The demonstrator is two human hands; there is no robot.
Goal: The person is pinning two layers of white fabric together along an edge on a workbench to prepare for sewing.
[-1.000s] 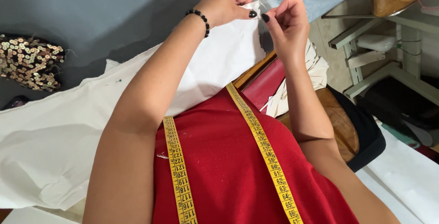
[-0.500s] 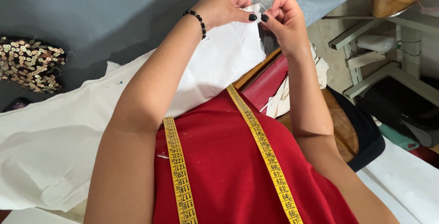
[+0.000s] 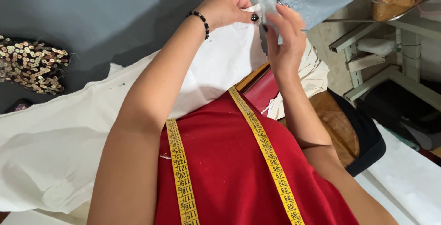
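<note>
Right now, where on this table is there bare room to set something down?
The grey tabletop is bare between the sequinned fabric and the left hand, above the white cloth. It is crowded where the left and right hand pinch the cloth's edge.

Left hand pinches white fabric edge; right hand open beside it, over grey desk

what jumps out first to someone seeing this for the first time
The two hands meet at the top centre: the left hand pinches a corner of the white fabric with dark-painted nails, and the right hand hovers open beside it. The yellow measuring tape hangs in two strips over the red garment in the lower middle. At far left, a patch of gold sequinned cloth lies on the grey tabletop.
</note>
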